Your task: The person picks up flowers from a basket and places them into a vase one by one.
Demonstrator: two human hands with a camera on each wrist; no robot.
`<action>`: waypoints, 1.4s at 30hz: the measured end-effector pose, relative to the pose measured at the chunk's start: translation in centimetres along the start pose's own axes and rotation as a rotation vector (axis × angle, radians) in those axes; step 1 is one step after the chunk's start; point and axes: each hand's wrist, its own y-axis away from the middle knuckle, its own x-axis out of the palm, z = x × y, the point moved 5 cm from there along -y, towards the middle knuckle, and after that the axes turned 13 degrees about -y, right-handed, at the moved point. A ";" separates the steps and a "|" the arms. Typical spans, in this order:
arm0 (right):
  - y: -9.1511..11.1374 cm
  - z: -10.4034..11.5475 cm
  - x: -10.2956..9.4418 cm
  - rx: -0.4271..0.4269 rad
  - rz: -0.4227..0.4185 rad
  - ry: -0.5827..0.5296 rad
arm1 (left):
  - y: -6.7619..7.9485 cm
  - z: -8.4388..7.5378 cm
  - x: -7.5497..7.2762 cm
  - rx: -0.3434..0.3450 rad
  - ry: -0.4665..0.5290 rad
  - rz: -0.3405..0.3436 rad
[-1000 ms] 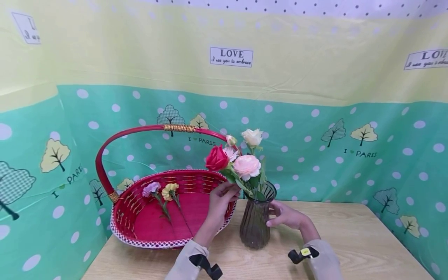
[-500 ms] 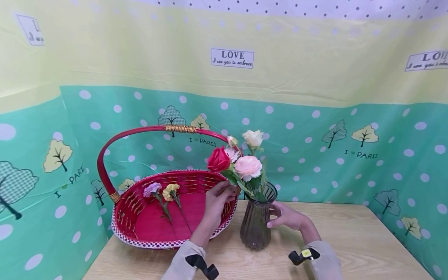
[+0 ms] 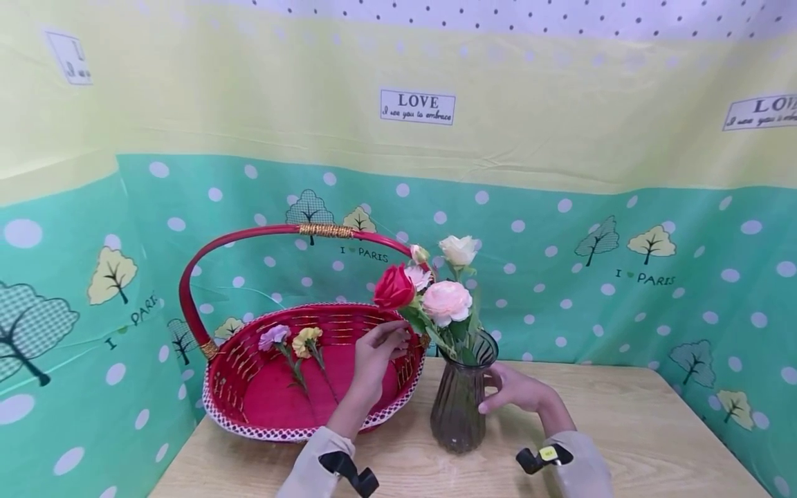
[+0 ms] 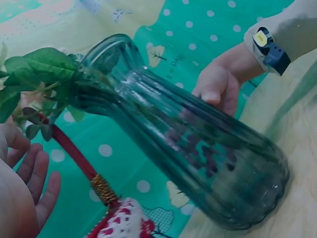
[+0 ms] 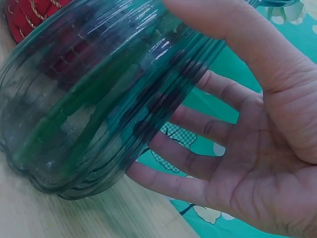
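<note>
A ribbed, smoky glass vase (image 3: 457, 411) stands upright on the table. Out of its mouth rise a red rose (image 3: 394, 288), a pink flower (image 3: 446, 303) and a white rose (image 3: 459, 250), with smaller pale blooms among them. Green stems (image 5: 86, 99) show through the glass in the right wrist view. My right hand (image 3: 519, 389) holds the vase's right side, thumb in front and fingers curled behind. My left hand (image 3: 375, 356) hovers left of the vase mouth, beneath the red rose, fingers loosely bent and holding nothing. In the left wrist view its fingers lie just below the green leaves (image 4: 42, 67).
A red woven basket (image 3: 261, 434) with a tall arched handle (image 3: 193, 304) stands left of the vase. Inside it lie a purple carnation (image 3: 275, 337) and a yellow carnation (image 3: 306, 342). A patterned curtain (image 3: 560, 242) hangs behind the wooden table (image 3: 641, 422).
My left hand has drawn away to the left from the stems at the vase mouth. My right hand keeps its hold on the vase. The head view has shifted slightly.
</note>
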 end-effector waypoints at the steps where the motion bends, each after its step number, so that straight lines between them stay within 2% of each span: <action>1: 0.0 0.0 0.0 0.001 0.001 0.005 | -0.1 -0.1 -0.2 -0.005 -0.007 -0.004; 11: 0.0 -0.1 -0.1 -0.017 -0.016 0.036 | -1.3 -2.0 -3.8 -0.113 -0.113 -0.021; 19: 0.1 -0.2 -0.4 -0.017 -0.063 0.064 | -2.8 -2.8 -7.5 -0.252 -0.326 0.065; 25: 0.1 -0.2 -0.4 -0.008 -0.071 0.067 | -4.0 -2.0 -9.8 -0.310 -0.434 0.151; 29: 0.0 -0.2 -0.4 -0.005 -0.071 0.082 | -4.5 -1.2 -11.3 -0.366 -0.459 0.169; 34: -0.1 -0.1 -0.4 -0.007 -0.069 0.091 | -4.5 -0.1 -12.7 -0.453 -0.509 0.186; 38: 0.0 0.0 -0.4 -0.020 -0.065 0.092 | -4.2 0.5 -13.5 -0.497 -0.572 0.221; 42: 0.0 0.0 -0.3 -0.037 -0.056 0.082 | -4.0 1.3 -14.2 -0.573 -0.623 0.267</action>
